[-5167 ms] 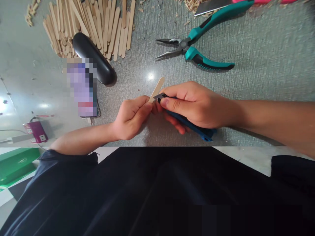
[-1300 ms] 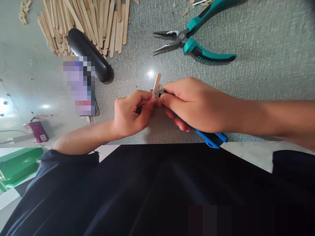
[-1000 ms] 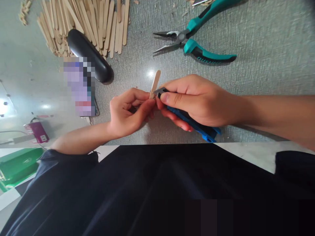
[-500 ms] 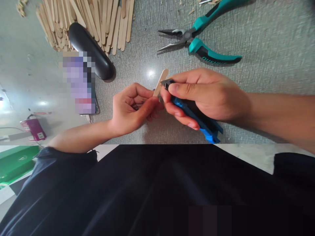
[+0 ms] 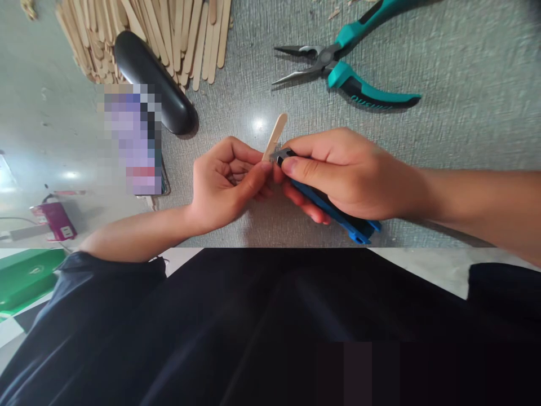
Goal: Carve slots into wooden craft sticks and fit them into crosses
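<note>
Between the thumb and fingers of my left hand (image 5: 232, 186) a wooden craft stick (image 5: 276, 133) is pinched, its rounded end pointing up and away from me. My right hand (image 5: 338, 172) is wrapped round a blue utility knife (image 5: 323, 198), thumb pressed near its dark front end. The short blade meets the edge of the stick just above my left thumb. A thin sliver seems to stand out from the stick's edge there. The stick's lower end is hidden in my left fingers.
Long-nose pliers (image 5: 327, 59) with teal handles lie opened at the back right. A heap of craft sticks (image 5: 186, 39), a black case (image 5: 154, 82) and a phone (image 5: 137, 146) with a cable are at the left. Further left sits a purple box-shaped thing (image 5: 59, 220).
The knife has slid down along the stick's edge toward my left thumb. My right hand moved slightly nearer to me and left, while my left hand stayed almost in place.
</note>
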{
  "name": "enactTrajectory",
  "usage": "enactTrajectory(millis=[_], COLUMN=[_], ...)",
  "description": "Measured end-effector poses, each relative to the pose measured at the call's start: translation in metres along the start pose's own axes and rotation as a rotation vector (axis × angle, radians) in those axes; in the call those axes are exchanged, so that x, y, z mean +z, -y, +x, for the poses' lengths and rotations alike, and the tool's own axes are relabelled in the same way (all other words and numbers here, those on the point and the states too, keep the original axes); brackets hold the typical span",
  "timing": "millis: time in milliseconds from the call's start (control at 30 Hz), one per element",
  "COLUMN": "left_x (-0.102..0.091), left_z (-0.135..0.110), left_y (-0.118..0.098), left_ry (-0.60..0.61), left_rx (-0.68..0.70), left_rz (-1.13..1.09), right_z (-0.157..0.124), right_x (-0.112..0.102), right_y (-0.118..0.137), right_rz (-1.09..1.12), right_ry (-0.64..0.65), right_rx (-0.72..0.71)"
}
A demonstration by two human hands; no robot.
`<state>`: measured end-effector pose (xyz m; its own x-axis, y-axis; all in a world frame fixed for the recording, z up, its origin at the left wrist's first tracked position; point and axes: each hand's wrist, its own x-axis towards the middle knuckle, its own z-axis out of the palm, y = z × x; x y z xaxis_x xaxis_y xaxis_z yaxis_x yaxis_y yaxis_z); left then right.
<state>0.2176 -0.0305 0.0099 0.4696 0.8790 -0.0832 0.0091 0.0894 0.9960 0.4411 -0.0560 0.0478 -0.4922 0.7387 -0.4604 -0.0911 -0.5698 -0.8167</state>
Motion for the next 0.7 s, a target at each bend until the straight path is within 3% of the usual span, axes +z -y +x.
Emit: enactTrajectory(millis=[533, 700], left_x=[-0.004, -0.003], left_z=[-0.002, -0.003], left_y=[0.002, 0.009], left_ry=[0.039, 0.033], left_rx=[-0.015, 0.000], left_rz=[0.021, 0.089], right_z=[0.000, 0.000], right_x=[0.001, -0.001], right_y=[-0.004, -0.009], right_rz=[-0.180, -0.324], right_ry=[-0.118, -0.160], right_rx=[-0.077, -0.033])
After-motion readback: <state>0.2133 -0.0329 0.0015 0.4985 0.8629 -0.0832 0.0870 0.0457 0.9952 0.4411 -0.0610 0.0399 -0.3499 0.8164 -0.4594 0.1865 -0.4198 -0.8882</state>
